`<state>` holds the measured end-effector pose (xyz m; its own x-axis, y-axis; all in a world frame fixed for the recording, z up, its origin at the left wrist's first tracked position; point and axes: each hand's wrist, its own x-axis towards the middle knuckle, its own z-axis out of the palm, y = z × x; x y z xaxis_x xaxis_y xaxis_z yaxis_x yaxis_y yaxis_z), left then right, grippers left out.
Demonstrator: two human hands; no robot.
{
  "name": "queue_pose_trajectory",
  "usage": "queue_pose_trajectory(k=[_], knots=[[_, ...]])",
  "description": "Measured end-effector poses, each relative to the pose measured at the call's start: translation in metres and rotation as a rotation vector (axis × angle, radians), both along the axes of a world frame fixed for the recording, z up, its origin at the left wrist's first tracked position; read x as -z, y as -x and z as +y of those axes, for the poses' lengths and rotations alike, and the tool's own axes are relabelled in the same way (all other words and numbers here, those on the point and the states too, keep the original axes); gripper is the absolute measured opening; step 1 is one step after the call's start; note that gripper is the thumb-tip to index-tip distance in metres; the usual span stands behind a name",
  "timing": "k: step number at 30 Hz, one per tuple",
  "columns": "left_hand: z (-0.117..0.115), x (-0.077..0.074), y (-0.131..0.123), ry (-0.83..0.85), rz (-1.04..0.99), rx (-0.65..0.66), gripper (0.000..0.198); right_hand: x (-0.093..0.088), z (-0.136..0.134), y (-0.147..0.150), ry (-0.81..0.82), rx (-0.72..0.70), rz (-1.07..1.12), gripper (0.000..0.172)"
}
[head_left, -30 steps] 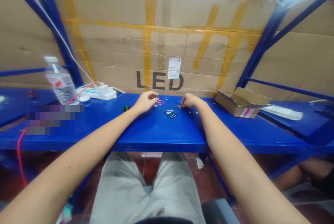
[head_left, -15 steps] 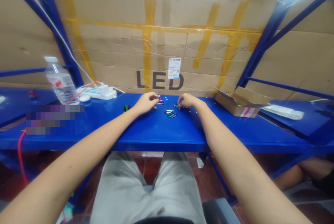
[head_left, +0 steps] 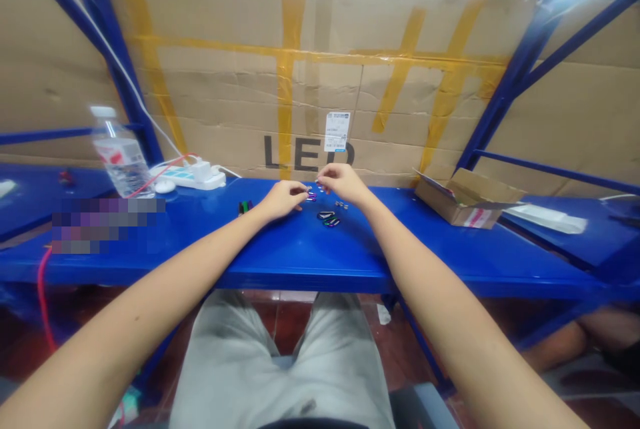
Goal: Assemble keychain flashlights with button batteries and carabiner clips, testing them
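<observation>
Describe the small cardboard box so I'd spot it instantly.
Find the blue table below the big cardboard sheet. Look along it, right of the person's right hand. The box stands open-topped with a pink-marked label, unlike the white thing beside it.

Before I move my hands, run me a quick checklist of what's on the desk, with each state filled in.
1. Left hand grip: cannot tell; what is at its fingertips is too small to make out.
2. Right hand grip: cannot tell; fingertips close together, contents unclear.
3. Metal bits lying apart from both hands: ok.
4. Green carabiner on the desk, nearer you than the bits: ok.
5. Bottle capped and away from both hands: ok.
6. Box open: ok.
</observation>
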<state>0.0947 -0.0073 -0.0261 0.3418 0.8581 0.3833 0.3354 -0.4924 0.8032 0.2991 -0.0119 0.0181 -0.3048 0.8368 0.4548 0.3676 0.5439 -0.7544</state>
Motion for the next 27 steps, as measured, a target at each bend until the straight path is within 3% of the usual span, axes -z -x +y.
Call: queue_pose_trajectory(k=[7, 13, 19, 23, 27], knots=[[-0.007, -0.005, -0.001, -0.105, 0.086, -0.006, 0.019, 0.014, 0.002, 0.011, -0.147, 0.081, -0.173, 0.009], [-0.008, -0.002, -0.002, -0.046, 0.087, 0.031, 0.017, 0.014, 0.004, 0.008, -0.083, 0.034, -0.148, 0.006], [-0.005, -0.001, 0.000, -0.282, 0.197, -0.031, 0.022, 0.011, -0.002, 0.011, 0.022, -0.019, -0.079, 0.009], [-0.001, 0.001, -0.003, -0.294, 0.241, -0.097, 0.033, 0.013, 0.000, 0.011, 0.053, -0.036, 0.000, 0.010], [-0.003, 0.001, -0.003, -0.311, 0.282, -0.103, 0.031, 0.014, 0.002, 0.009, 0.063, -0.022, -0.033, 0.004]])
